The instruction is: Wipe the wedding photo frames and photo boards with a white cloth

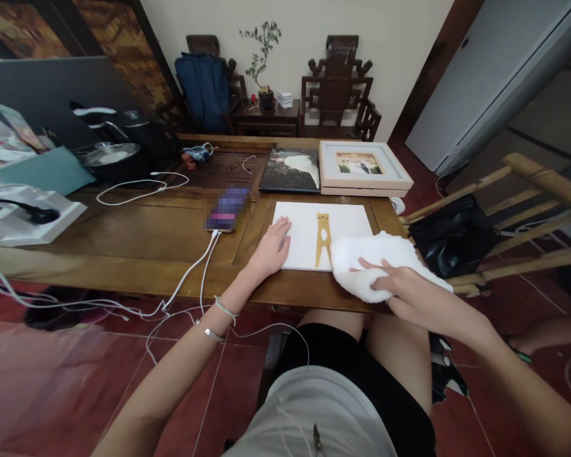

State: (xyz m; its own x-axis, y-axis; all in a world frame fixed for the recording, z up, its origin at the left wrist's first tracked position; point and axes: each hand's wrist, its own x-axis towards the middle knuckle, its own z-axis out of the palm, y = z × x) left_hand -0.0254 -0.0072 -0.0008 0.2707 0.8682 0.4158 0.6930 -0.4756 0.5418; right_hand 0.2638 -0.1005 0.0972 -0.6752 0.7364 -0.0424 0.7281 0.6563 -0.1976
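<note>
My left hand lies with its fingers stretched out on the left edge of a white rectangular board. On the board is a flat, golden cat-shaped piece with an oval hole and two long legs. My right hand grips a fluffy white cloth, some fingers pressed into its folds. The cloth covers the board's lower right corner and hangs over the table's front edge. Its edge reaches the right leg of the cat-shaped piece.
Behind the board lie a dark photo panel and a pale framed picture. A phone with white cables is on the wooden table at left. Further left stand a pot and a power strip. A bamboo chair is at right.
</note>
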